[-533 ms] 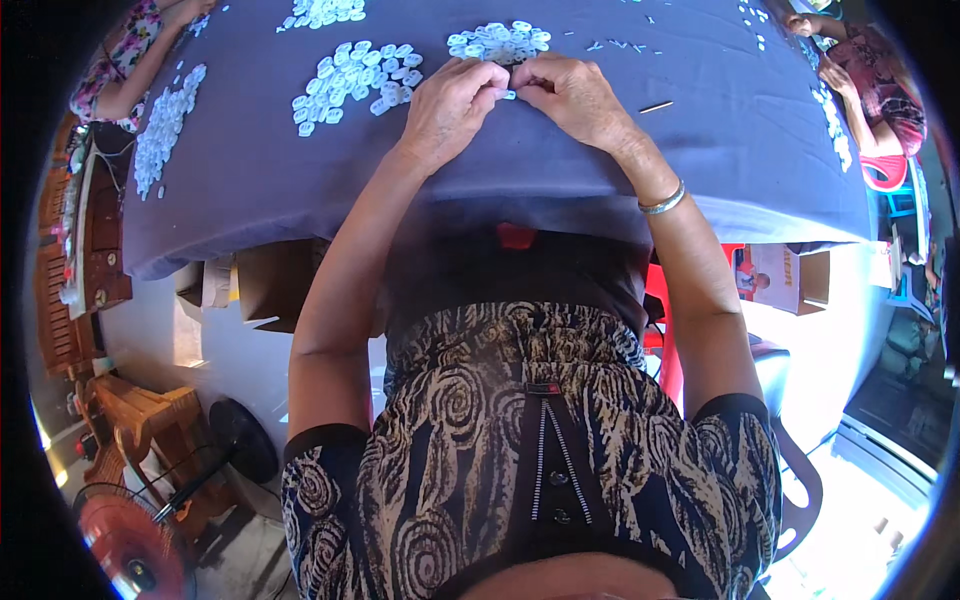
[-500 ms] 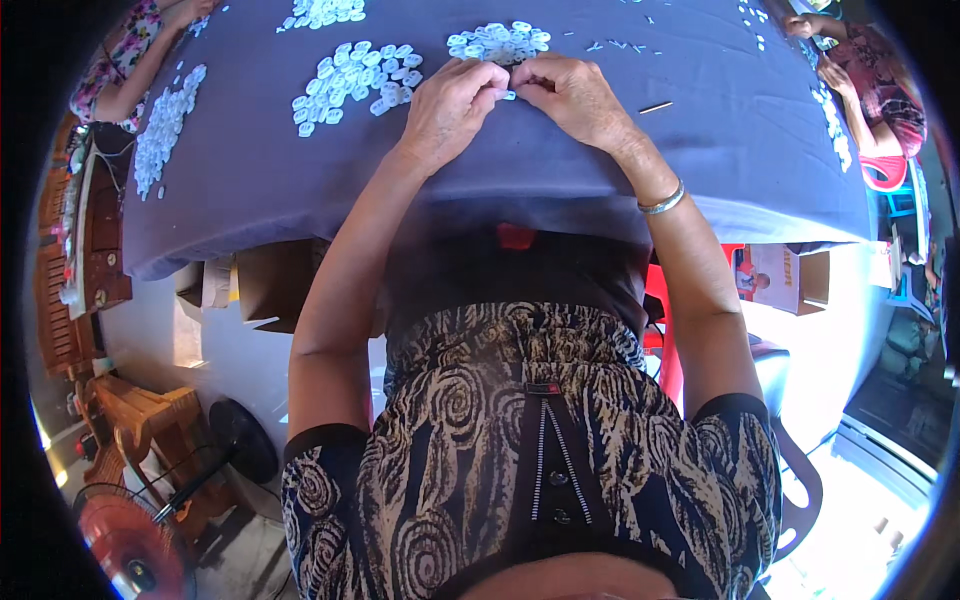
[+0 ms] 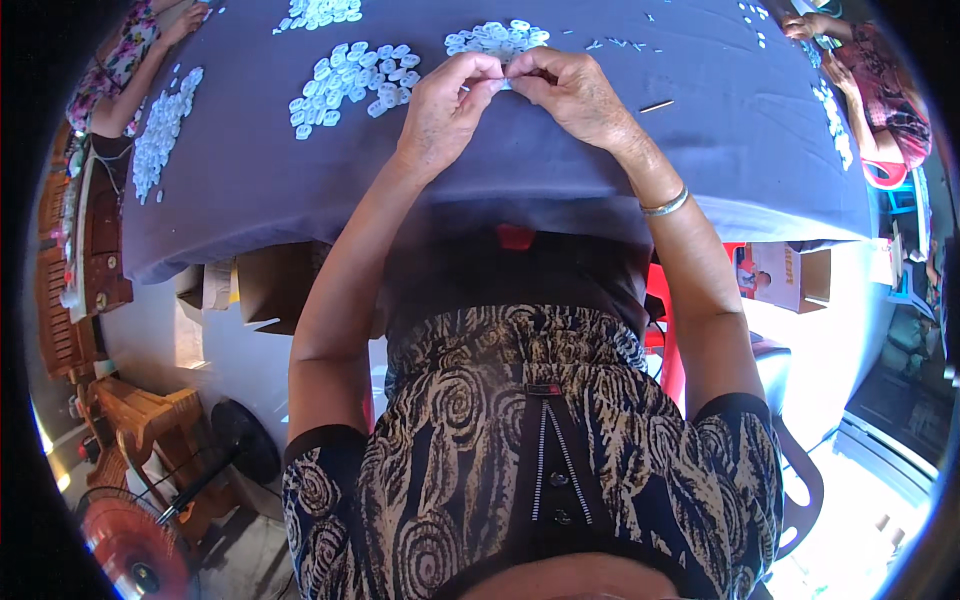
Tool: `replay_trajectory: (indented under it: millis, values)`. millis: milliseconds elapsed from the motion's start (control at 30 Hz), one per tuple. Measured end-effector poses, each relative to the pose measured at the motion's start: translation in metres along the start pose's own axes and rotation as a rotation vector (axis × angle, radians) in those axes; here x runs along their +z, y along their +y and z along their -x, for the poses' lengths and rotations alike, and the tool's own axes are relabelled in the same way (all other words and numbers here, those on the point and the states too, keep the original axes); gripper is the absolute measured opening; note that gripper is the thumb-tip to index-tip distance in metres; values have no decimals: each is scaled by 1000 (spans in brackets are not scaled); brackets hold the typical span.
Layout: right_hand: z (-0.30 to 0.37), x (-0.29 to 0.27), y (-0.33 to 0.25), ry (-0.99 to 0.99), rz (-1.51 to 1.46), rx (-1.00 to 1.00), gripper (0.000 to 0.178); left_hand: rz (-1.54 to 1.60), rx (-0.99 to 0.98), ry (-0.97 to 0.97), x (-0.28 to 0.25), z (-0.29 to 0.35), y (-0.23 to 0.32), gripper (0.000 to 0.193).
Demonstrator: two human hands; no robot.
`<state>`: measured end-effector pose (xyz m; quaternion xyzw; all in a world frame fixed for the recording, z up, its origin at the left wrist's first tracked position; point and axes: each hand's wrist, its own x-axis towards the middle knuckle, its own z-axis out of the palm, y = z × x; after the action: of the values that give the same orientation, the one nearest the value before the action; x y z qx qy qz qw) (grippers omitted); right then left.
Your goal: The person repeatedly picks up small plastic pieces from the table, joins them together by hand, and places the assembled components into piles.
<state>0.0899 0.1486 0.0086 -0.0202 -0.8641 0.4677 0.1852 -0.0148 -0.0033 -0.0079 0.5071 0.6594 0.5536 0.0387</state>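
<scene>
My left hand [image 3: 440, 118] and my right hand [image 3: 578, 100] meet over the table's near half, fingertips pinched together on a small whitish plastic piece [image 3: 506, 85]. Fingers hide most of that piece. Just beyond them lies a pile of small white oval plastic pieces [image 3: 492, 40]. A bigger spread of the same pieces [image 3: 345, 88] is to the left of my left hand. Right of my right hand, a thin brass-coloured rod [image 3: 657, 106] rests on the dark cloth. Several tiny slender pieces [image 3: 616, 43] are scattered farther off.
The grey-blue cloth [image 3: 300, 190] covers the table. More white pieces lie in piles at the far left [image 3: 165, 130] and right edge [image 3: 832, 125]. Other people's hands work at the left [image 3: 188, 20] and right [image 3: 840, 72]. A fan [image 3: 140, 545] stands lower left.
My hands have drawn slightly nearer together and turned a little, still pinching the small piece. The person at the right has shifted a hand slightly.
</scene>
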Motion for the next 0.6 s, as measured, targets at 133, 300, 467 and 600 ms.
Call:
replay_trajectory:
  millis: [133, 300, 467, 600]
  values:
    - [2, 1, -5, 15, -62, 35, 14, 82, -70, 50, 0, 3, 9, 18]
    - [2, 3, -7, 19, -55, 4, 13, 142, -114, 59, -1, 4, 7, 24]
    - [1, 2, -5, 11, -43, 1, 13, 258, -158, 113, 1, 5, 5, 23]
    - [0, 2, -7, -3, -78, 30, 13, 260, -188, 123, 3, 5, 8, 24]
